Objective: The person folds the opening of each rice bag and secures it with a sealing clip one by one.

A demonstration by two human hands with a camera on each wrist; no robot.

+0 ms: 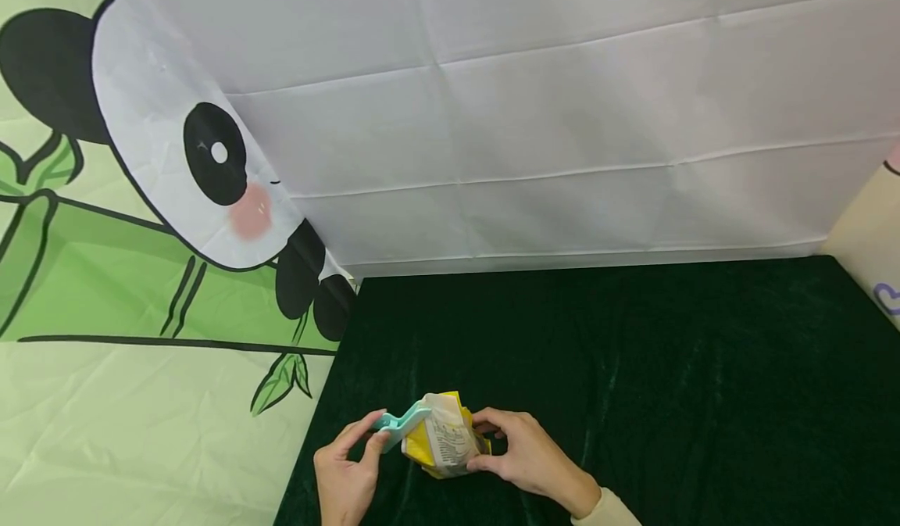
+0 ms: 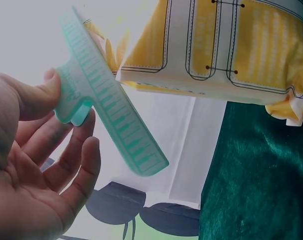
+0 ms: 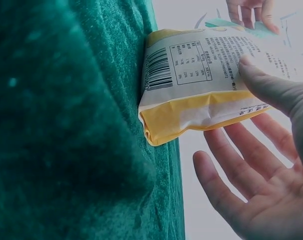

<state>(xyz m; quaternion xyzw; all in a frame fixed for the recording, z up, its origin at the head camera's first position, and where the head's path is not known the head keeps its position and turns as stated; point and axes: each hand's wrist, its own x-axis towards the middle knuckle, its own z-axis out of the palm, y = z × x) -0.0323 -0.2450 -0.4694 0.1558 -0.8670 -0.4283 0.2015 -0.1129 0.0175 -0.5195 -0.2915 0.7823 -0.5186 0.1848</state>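
Observation:
A yellow and white snack bag (image 1: 447, 436) with printed text and a barcode stands on the dark green cloth near its front. My left hand (image 1: 348, 467) pinches the handles of a mint-green bag clip (image 2: 111, 100) between thumb and fingers. The clip's long bar, patterned like piano keys, lies against the bag's left end in the head view; whether it bites the bag is hard to tell. At the bag's other end, my right hand (image 1: 523, 452) grips it, thumb on the printed face and fingers on the opposite side (image 3: 251, 165).
Dark green velvety cloth (image 1: 633, 370) covers the table. A white creased sheet (image 1: 562, 143) hangs behind it. To the left hangs a light green sheet (image 1: 141, 416) with a panda drawing; a cream printed sheet (image 1: 868, 237) edges the right.

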